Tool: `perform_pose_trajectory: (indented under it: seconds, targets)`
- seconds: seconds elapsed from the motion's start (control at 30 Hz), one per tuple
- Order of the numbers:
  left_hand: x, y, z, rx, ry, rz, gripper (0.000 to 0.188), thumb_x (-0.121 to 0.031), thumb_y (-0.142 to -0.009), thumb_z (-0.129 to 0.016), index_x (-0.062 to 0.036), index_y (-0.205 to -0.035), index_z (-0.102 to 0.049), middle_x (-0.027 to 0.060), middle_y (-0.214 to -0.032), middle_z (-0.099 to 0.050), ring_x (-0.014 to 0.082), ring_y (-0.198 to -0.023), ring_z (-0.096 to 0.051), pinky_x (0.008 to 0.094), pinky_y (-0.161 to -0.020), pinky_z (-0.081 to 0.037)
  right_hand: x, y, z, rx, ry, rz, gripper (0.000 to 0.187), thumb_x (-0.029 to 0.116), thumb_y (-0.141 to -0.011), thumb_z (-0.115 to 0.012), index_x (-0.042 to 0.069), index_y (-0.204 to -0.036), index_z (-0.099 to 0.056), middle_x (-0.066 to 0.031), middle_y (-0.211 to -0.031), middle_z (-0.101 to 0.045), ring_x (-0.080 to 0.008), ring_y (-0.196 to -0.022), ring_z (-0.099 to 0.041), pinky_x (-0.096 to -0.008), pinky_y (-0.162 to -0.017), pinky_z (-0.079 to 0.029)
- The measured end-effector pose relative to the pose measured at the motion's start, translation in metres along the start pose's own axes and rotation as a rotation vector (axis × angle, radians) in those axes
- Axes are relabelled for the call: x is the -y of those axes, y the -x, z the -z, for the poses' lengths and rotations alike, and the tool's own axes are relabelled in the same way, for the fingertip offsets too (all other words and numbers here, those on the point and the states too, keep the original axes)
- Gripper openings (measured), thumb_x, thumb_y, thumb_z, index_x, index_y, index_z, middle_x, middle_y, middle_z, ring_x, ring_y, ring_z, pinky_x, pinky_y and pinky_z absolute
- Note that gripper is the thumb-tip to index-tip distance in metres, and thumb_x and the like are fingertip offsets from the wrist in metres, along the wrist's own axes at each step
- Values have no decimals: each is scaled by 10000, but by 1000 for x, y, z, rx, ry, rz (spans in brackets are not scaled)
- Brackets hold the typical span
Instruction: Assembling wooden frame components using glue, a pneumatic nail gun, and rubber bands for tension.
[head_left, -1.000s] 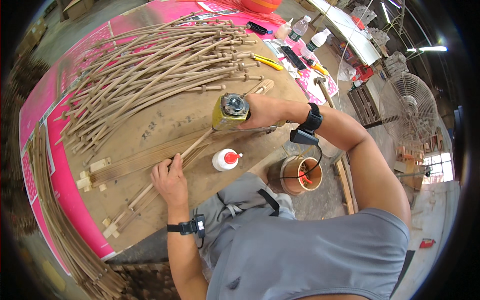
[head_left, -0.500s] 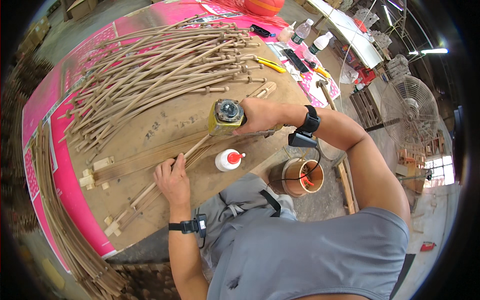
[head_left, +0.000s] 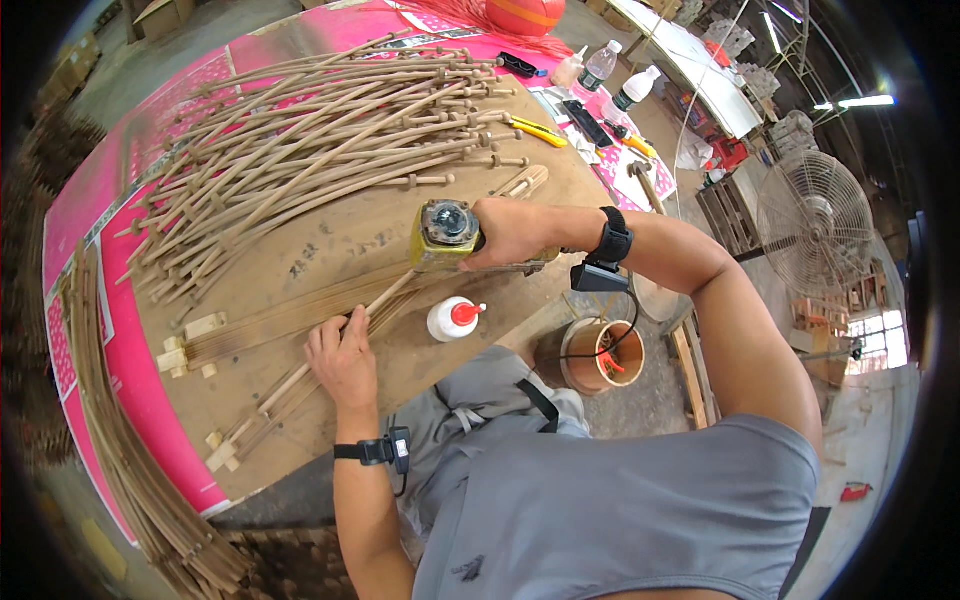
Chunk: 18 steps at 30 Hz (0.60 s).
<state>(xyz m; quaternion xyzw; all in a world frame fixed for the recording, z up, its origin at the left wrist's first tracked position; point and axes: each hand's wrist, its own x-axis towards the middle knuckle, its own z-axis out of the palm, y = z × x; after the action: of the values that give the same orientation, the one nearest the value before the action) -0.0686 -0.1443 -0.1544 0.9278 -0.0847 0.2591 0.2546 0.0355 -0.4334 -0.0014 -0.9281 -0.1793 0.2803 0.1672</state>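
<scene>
My right hand (head_left: 508,232) is wrapped round the grip of a yellow nail gun (head_left: 434,254) with a dark bolted cap. The tool stands over the upper end of a thin wooden stick (head_left: 386,292) and hides its nose and that end. Lower down, my left hand (head_left: 342,358) is closed on the same stick, thumb along its side. The stick slants down to the left, toward a small wooden block (head_left: 222,452) on the brown board (head_left: 390,220). Right of my left hand stands a white squeeze bottle (head_left: 444,322) with a red cap.
A heap of knobbed wooden sticks (head_left: 330,150) covers the far board. Thin strips (head_left: 105,400) hang over the left edge. At the far right are bottles (head_left: 600,66), a yellow cutter (head_left: 540,131) and a hammer (head_left: 650,185). A bucket (head_left: 565,357) and fan (head_left: 815,215) stand right.
Both hands, the nail gun and the stick hold almost the same places. The whole view has shifted very slightly.
</scene>
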Motion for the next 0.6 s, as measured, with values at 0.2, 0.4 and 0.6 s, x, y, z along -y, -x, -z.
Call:
perform_pose_trajectory:
  seconds: [0.2,0.4,0.6]
  targets:
    - [0,0,2,15,6,4,194,-196,-891,-788,-183,-1083,-806,23,-945,-624,257,-927,-587,416,-839,-470,22,4,2,-31,-95,136,452,363,-813,-831,-54,-948,-721,-239,-839,-739,-364,-761,-723,-447,-735,-571]
    - [1,1,-1,15,-3,4,196,-196,-894,-781,-180,-1088,-806,25,-944,-623,260,-931,-585,419,-850,-471,31,-4,-3,10,-67,132,453,372,-808,-831,-57,-906,-725,-248,-794,-725,-372,-740,-723,-447,-715,-569]
    - [2,1,0,12,17,1,192,-197,-897,-778,-174,-1086,-805,29,-942,-624,263,-933,-586,426,-851,-474,28,-5,-9,-20,-55,93,474,384,-805,-830,-68,-892,-718,-257,-794,-721,-383,-736,-720,-458,-703,-565]
